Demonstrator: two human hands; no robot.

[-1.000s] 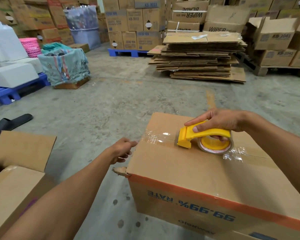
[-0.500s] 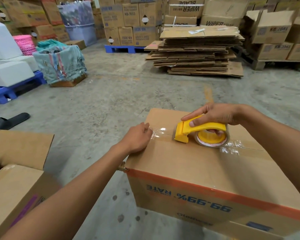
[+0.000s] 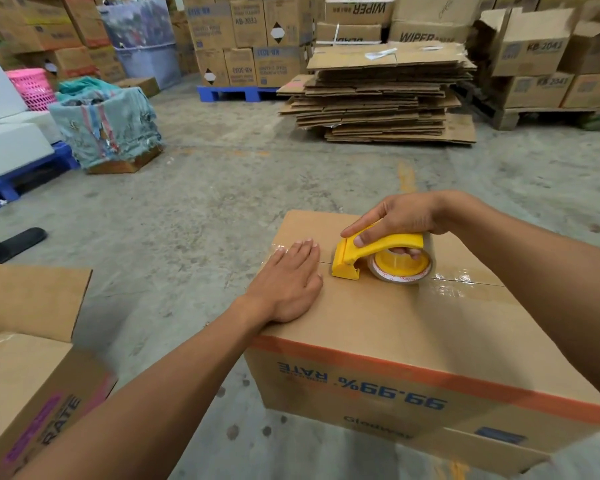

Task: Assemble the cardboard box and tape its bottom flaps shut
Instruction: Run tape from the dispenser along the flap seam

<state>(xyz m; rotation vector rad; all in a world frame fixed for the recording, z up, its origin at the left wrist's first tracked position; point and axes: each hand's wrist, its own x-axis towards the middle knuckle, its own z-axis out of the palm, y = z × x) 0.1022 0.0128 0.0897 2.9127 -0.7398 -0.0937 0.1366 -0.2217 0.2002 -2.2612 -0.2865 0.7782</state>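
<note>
Head view, box: the cardboard box [image 3: 395,327] stands upside down on the concrete floor [image 3: 222,202], closed bottom flaps facing up, print inverted on its near side.
Head view, seam: clear tape [image 3: 465,284] already shines along the seam to the right of the yellow tape dispenser [image 3: 378,254]; a stretch under and around the left hand looks taped too.
Handling: empty corrugated board, probably light and stiff at the edges, yet the flaps may give under pressure; best steadied by pressing flat near the seam.
Left hand [image 3: 288,285]: open, palm down, fingers spread flat on the top beside the dispenser.
Right hand [image 3: 399,216]: closed around the dispenser's handle, thumb along it, wrist arched above.
</note>
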